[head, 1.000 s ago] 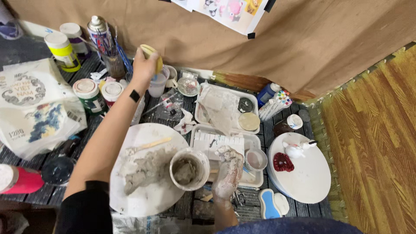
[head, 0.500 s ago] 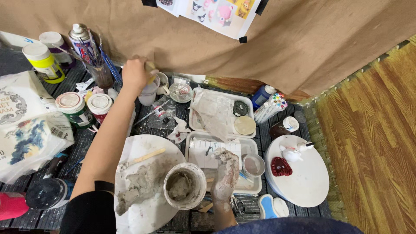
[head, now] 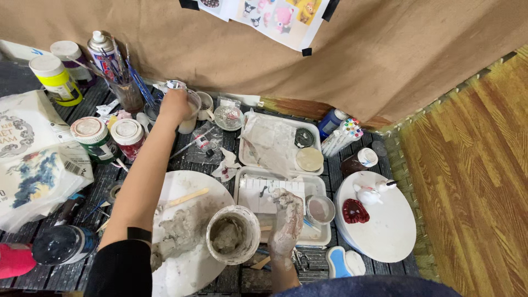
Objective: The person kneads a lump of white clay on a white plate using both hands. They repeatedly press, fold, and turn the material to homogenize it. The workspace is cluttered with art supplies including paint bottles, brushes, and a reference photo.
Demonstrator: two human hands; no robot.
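While the person is leaning over a dark slatted table (head: 33, 278), the scene is reading like this:

Left hand: the left hand (head: 175, 104) is reaching far forward and closing around a clear plastic cup (head: 190, 113), fingers wrapping its near side.
Clear plastic cup: it is standing upright near the brown cloth backdrop (head: 385, 60), just beside a jar of brushes (head: 127, 91) and a small white mug (head: 207, 105).
Right hand: the right hand (head: 287, 223) is coated in grey clay and is hanging loosely with fingers curled, gripping nothing that I can see; it is hovering over the near white tray (head: 324, 236).
Clay bowl: a grey-smeared bowl (head: 233, 235) is sitting just beside the right hand, overlapping the edge of a round white board (head: 181, 190).
Round white board: it is carrying a lump of grey clay (head: 181, 236) and a wooden stick (head: 187, 197).
Far side: a second white tray (head: 250, 162) is holding crumpled plastic and two round lids.
Right side: a white plate (head: 385, 231) is carrying a small white figure (head: 367, 193) and a dark red piece (head: 356, 211).
Left side: paint jars (head: 96, 137) are standing near a printed plastic bag (head: 33, 165).
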